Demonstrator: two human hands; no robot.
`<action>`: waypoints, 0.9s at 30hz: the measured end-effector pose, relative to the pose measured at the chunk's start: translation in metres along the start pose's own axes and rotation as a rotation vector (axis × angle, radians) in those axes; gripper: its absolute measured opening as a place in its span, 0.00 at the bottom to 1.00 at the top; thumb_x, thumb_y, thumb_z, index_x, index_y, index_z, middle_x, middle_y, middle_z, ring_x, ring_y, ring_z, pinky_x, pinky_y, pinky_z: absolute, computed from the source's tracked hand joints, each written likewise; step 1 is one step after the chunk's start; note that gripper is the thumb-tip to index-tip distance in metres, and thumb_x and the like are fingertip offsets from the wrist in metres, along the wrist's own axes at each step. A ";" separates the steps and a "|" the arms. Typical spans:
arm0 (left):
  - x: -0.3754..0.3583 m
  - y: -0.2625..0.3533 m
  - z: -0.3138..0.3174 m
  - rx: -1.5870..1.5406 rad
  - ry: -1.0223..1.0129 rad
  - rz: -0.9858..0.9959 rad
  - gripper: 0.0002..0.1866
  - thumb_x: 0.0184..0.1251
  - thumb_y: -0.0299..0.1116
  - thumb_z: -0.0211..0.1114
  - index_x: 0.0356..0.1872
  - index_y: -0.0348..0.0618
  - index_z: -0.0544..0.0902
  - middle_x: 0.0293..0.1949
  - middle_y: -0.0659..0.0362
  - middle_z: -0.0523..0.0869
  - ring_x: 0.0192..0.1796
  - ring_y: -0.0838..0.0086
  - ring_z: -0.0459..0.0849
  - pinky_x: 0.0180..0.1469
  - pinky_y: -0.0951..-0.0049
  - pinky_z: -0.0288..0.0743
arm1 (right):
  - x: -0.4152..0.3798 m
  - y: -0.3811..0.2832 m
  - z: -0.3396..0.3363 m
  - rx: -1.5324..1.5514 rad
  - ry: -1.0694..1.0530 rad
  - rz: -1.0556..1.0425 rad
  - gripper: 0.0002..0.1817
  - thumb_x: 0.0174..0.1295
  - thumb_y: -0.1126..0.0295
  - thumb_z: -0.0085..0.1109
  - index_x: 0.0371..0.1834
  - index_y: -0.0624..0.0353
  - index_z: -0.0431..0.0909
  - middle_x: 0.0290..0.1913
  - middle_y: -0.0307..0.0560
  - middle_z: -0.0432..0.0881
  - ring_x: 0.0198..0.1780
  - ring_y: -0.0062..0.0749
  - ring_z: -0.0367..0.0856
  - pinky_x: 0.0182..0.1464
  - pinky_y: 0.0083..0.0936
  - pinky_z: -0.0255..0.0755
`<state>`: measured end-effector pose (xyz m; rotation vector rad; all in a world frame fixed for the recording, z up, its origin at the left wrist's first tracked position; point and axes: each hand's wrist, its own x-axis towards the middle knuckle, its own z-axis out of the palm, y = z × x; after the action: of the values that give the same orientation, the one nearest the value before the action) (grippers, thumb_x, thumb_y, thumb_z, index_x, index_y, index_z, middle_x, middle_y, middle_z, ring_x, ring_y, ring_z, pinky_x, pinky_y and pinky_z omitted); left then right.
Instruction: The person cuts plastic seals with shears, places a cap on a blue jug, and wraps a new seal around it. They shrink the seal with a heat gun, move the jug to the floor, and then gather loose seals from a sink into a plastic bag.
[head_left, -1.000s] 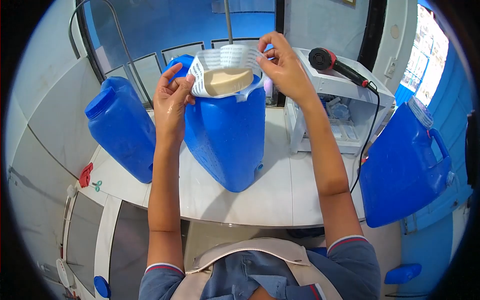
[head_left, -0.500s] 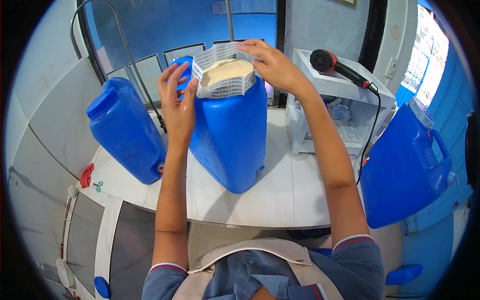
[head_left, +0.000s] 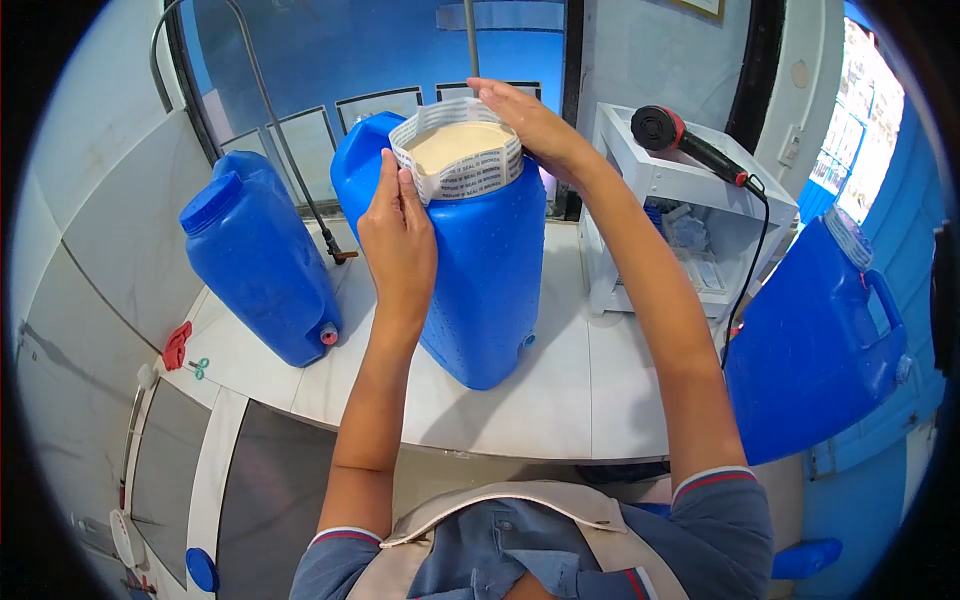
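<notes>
A blue jug [head_left: 480,280] stands upright on the white counter, with a cream cap [head_left: 455,146] on top. Around the cap sits a loose clear seal band [head_left: 472,178] printed with dark lettering. My left hand [head_left: 398,235] touches the band's left front edge, fingers pointing up and close together. On the far right side, my right hand [head_left: 525,120] lies against the band with its fingers stretched out; part of its fingertips is hidden behind the band.
Another blue jug [head_left: 258,265] with a blue cap stands at the left. Red cloth [head_left: 176,346] and green scissors [head_left: 200,368] lie near it. A heat gun [head_left: 690,145] rests on a white shelf unit [head_left: 650,182]. One more blue jug [head_left: 815,340] is at the right.
The band now sits lower and more evenly round the cap. My left hand has moved right and its fingers have come together. My right hand has shifted slightly round the band's right side.
</notes>
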<state>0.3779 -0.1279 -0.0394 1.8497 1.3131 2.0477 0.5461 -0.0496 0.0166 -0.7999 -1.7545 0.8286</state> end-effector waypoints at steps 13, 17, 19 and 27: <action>0.006 0.001 -0.011 0.188 -0.084 0.047 0.18 0.71 0.34 0.46 0.52 0.32 0.76 0.33 0.42 0.83 0.35 0.51 0.82 0.39 0.59 0.73 | -0.009 0.004 0.004 -0.007 0.087 0.026 0.39 0.67 0.37 0.25 0.71 0.55 0.51 0.67 0.57 0.61 0.69 0.40 0.58 0.68 0.32 0.50; 0.002 0.004 -0.012 0.262 -0.132 0.025 0.18 0.72 0.34 0.44 0.53 0.33 0.75 0.39 0.41 0.82 0.41 0.50 0.81 0.46 0.57 0.72 | -0.018 0.013 0.008 -0.081 0.165 -0.027 0.44 0.63 0.32 0.18 0.73 0.54 0.45 0.68 0.63 0.57 0.69 0.45 0.57 0.70 0.33 0.46; 0.000 0.001 -0.009 0.310 -0.129 0.040 0.19 0.72 0.34 0.43 0.54 0.33 0.74 0.40 0.40 0.82 0.43 0.49 0.80 0.49 0.56 0.70 | -0.023 0.016 0.013 -0.204 0.188 -0.073 0.45 0.62 0.31 0.17 0.73 0.54 0.44 0.69 0.64 0.55 0.70 0.46 0.56 0.70 0.33 0.45; 0.018 -0.013 -0.021 0.083 -0.356 -0.026 0.20 0.72 0.34 0.43 0.53 0.28 0.73 0.45 0.39 0.80 0.50 0.47 0.77 0.63 0.57 0.62 | -0.034 0.007 0.030 -0.328 0.398 -0.066 0.44 0.62 0.33 0.10 0.73 0.53 0.42 0.63 0.71 0.63 0.66 0.63 0.58 0.67 0.36 0.54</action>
<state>0.3495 -0.1199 -0.0318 2.0944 1.3285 1.5738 0.5280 -0.0784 -0.0139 -1.0366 -1.5617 0.3086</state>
